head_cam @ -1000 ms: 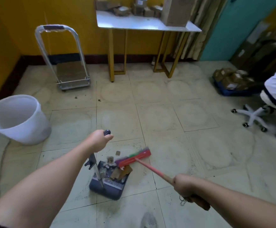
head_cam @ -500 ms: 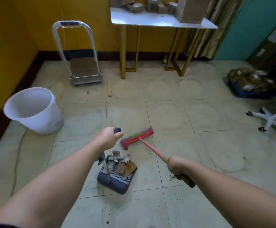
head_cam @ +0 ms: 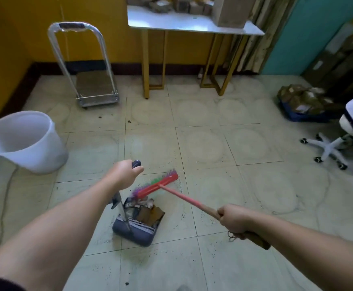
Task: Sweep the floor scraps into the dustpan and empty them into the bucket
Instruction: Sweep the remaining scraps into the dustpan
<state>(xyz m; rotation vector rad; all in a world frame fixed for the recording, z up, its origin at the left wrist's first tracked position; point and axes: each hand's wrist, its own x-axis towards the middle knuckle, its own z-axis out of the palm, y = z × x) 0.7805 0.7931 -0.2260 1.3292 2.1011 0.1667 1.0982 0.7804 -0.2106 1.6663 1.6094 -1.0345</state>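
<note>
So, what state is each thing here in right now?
Dustpan: set down, holding scraps.
Bucket: upright, looks empty.
Broom: head at the dustpan's mouth.
Left hand: grips the dustpan's handle.
Right hand: grips the broom's stick.
Cart: parked, handle upright.

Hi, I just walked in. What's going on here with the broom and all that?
A person is sweeping up. Their left hand grips the upright handle of a dark blue-grey plastic dustpan that stands on the tiled floor and is loaded with cardboard and paper scraps. Their right hand holds the long handle of a red-headed broom, whose head is at the pan's open edge. The white plastic bucket stands off to the left, apart from the pan, so the emptying is not yet done.
</note>
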